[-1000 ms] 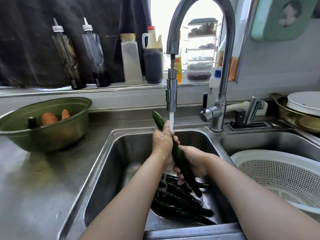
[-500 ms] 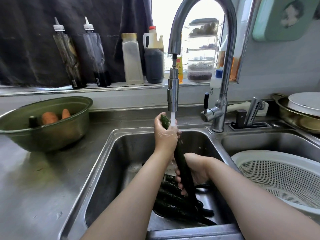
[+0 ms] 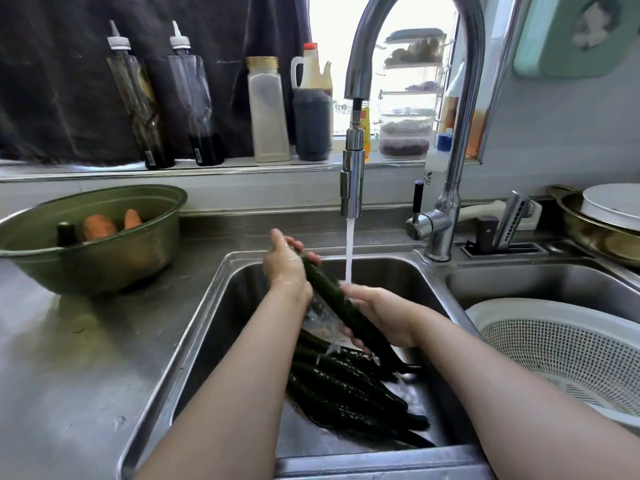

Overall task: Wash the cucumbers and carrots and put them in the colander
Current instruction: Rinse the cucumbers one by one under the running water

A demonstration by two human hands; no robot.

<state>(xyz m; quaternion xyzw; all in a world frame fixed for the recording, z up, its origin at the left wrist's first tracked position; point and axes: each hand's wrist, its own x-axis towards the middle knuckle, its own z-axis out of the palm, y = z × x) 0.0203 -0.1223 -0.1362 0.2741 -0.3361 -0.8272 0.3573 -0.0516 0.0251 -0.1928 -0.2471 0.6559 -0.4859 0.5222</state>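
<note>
Now both hands hold one cucumber (image 3: 332,294) over the sink (image 3: 221,306). The left hand (image 3: 285,268) has its grip closed around the far, upper end, with the fingers curled over it. The right hand (image 3: 381,313) has its grip around the nearer part, with the fingers wrapped under it. The cucumber is tilted: the far end is up and to the left, the near end is down and to the right. Water (image 3: 349,251) falls from the tap (image 3: 351,181) and lands where the right hand meets the cucumber, just right of the left hand. More cucumbers (image 3: 346,386) lie wet in a pile on the sink bottom, on the near side, under the hands. The white colander (image 3: 554,341) sits in the basin (image 3: 519,282) to the right, apart from the held cucumber. On the table (image 3: 69,358) at the left stands a green bowl (image 3: 97,265) with two carrots (image 3: 98,226) inside. Beside them is a dark end that I cannot identify.
</note>
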